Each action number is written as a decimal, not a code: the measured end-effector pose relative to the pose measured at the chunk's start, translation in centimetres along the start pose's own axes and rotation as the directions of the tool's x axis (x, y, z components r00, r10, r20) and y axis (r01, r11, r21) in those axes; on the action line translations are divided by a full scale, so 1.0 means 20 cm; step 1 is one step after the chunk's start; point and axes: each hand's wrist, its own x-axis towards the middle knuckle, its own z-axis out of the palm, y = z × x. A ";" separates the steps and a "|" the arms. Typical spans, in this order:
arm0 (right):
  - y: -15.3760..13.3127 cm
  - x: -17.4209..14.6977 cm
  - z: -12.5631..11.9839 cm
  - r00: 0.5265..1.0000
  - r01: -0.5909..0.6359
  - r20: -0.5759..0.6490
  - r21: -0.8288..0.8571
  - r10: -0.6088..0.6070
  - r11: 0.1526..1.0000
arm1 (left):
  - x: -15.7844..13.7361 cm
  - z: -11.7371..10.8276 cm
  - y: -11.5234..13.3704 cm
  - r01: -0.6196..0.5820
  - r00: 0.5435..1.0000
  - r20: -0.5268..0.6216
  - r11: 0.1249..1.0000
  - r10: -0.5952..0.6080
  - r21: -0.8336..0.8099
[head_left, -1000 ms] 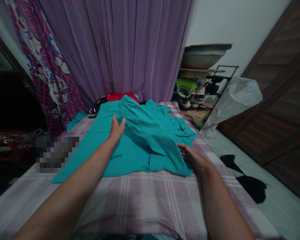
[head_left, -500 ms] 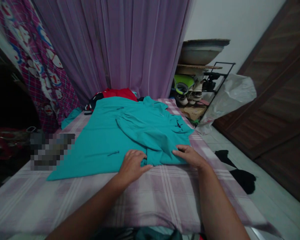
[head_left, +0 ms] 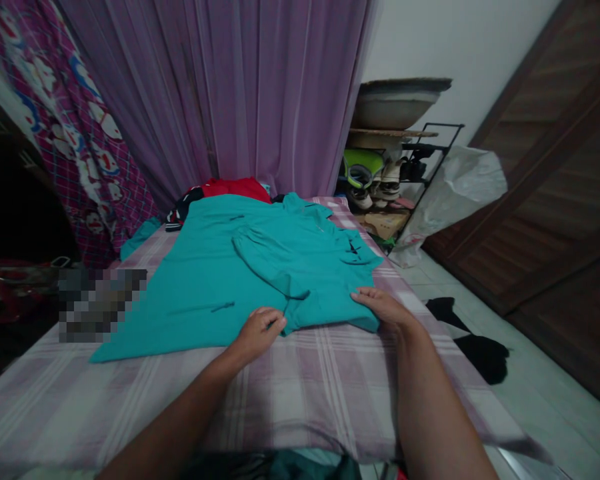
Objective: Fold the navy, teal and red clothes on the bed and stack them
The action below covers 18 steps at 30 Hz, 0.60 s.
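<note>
A teal collared shirt (head_left: 205, 267) lies spread over a plaid cloth, its collar away from me to the right and a sleeve folded across the body. Small dark marks show on its left part. My left hand (head_left: 264, 330) is closed at the near edge, fingers pinching the fabric beside the folded sleeve. On the right, my right hand (head_left: 383, 307) grips the sleeve's end between thumb and fingers, the thumb partly hidden. Between the two hands the fabric lies fairly flat, with a few creases near the left one.
The plaid cloth (head_left: 180, 413) covers the surface under the shirt. Red clothing (head_left: 237, 189) and dark clothing (head_left: 184, 208) lie behind it, before a purple curtain (head_left: 280, 100). A shoe rack (head_left: 437, 167) with a white plastic bag (head_left: 470, 180) stands at right; black cloth (head_left: 480, 357) lies on the floor.
The near part of the sleeve has been drawn out flatter. My left hand has moved slightly left and down and closed its fingers; the right now holds the fabric edge.
</note>
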 end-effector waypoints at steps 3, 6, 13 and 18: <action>-0.01 -0.07 -0.02 0.992 -0.091 0.084 0.009 0.090 0.996 | 0.01 -0.03 0.00 -0.040 0.997 0.069 0.998 0.042 -0.038; -0.01 -0.10 -0.03 0.996 -0.078 0.044 0.061 0.075 0.995 | 0.00 -0.05 0.00 -0.045 0.993 0.110 0.998 0.050 -0.048; 0.02 -0.01 -0.05 0.986 0.058 -0.143 -0.178 -0.084 0.982 | -0.05 -0.08 0.06 -0.160 0.960 0.249 0.981 0.127 0.114; -0.04 0.07 0.03 0.874 0.285 -0.259 -0.413 -0.411 0.865 | -0.03 -0.13 0.08 -0.209 0.933 0.311 0.977 0.183 0.050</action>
